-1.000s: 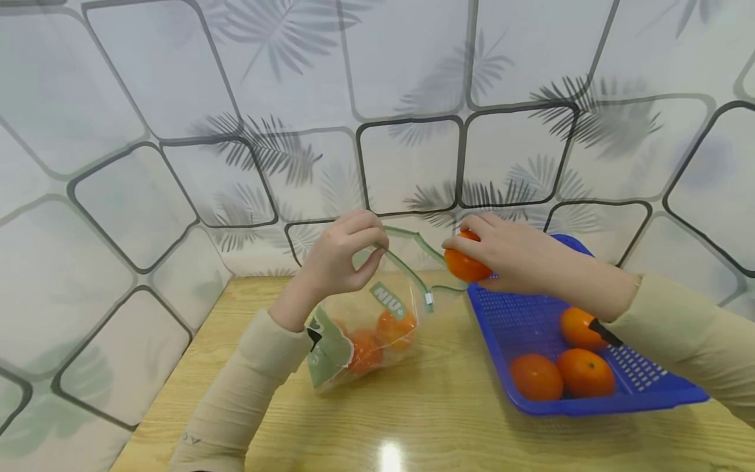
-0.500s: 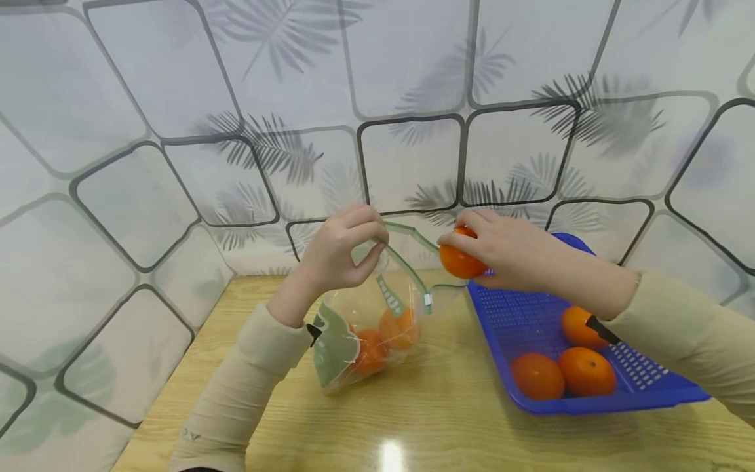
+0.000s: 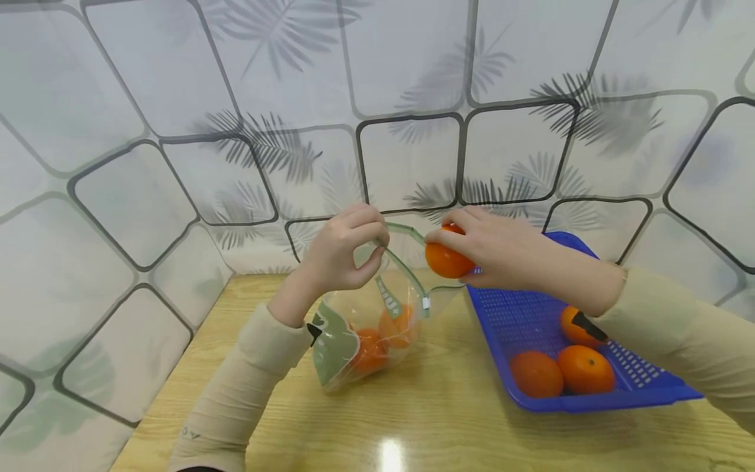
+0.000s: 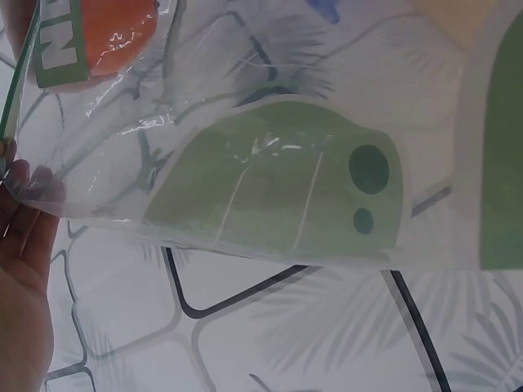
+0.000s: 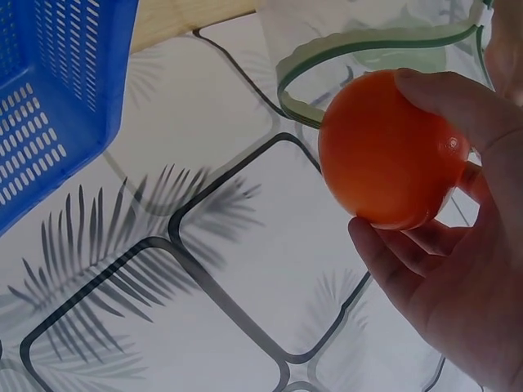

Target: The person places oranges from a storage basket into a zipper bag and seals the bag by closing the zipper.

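My left hand (image 3: pixel 348 249) pinches the green rim of a clear zip bag (image 3: pixel 339 357) and holds it up, its mouth spread open. Several oranges (image 3: pixel 370 351) lie in the bottom of the bag, on the table. My right hand (image 3: pixel 501 249) grips another orange (image 3: pixel 449 252) just above the right side of the bag's mouth. Close up in the right wrist view, thumb and fingers curl round that orange (image 5: pixel 392 155), with the green zip edge (image 5: pixel 368 41) behind it. The left wrist view shows the bag's clear wall with a green print (image 4: pixel 286 180).
A blue plastic basket (image 3: pixel 495 347) stands to the right, under my right forearm, with oranges (image 3: pixel 586 369) at its near end. Both stand on a wooden table (image 3: pixel 436 419). A patterned wall covering (image 3: pixel 413 164) rises behind and at the left.
My right hand has moved left with its orange, from beside the basket's edge to over the bag's mouth. The bag has shifted slightly right, while my left hand has stayed nearly still.
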Motion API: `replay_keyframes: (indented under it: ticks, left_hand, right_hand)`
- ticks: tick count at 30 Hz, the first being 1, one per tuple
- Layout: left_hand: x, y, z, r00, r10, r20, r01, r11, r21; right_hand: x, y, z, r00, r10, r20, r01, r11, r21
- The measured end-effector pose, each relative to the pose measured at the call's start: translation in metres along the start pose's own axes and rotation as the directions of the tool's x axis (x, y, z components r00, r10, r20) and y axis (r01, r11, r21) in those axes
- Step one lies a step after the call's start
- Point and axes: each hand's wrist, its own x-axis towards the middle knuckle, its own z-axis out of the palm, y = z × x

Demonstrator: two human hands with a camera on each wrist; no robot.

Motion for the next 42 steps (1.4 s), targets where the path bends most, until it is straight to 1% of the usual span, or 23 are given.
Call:
replay_keyframes:
  ticks: [3,7,13,22,28,36,42]
  left_hand:
    - [-0.001,0.000,-0.001,1.000,-0.007,0.009,0.007,1.000,-0.007]
    - [-0.001,0.000,-0.001,1.000,-0.013,0.020,0.013,1.000,-0.010]
    - [-0.002,0.001,-0.001,1.000,-0.018,0.024,0.018,1.000,-0.017]
    - [-0.002,0.002,-0.002,0.999,-0.021,0.026,0.021,1.000,-0.011]
    - [-0.003,0.002,-0.001,1.000,-0.013,0.020,0.014,1.000,-0.008]
    - [-0.002,0.003,-0.003,0.999,-0.018,0.028,0.019,1.000,-0.013]
    - [-0.001,0.004,-0.003,1.000,-0.015,0.025,0.015,1.000,-0.010]
  right_hand:
    - [0.003,-0.001,0.001,1.000,0.008,0.005,-0.008,0.999,0.031]
    - [0.005,-0.001,0.002,1.000,-0.005,-0.009,0.006,0.997,0.074]
    - [0.012,-0.002,0.005,0.999,-0.033,-0.025,0.036,0.994,0.106]
    - [0.022,-0.007,0.004,0.999,-0.035,-0.030,0.039,0.989,0.144]
    - [0.026,-0.009,0.006,0.998,-0.060,-0.030,0.063,0.990,0.123]
    - [0.026,-0.010,0.006,0.998,-0.066,-0.015,0.067,0.994,0.091]
    - [0.029,-0.011,0.007,0.996,-0.086,-0.018,0.088,0.992,0.094]
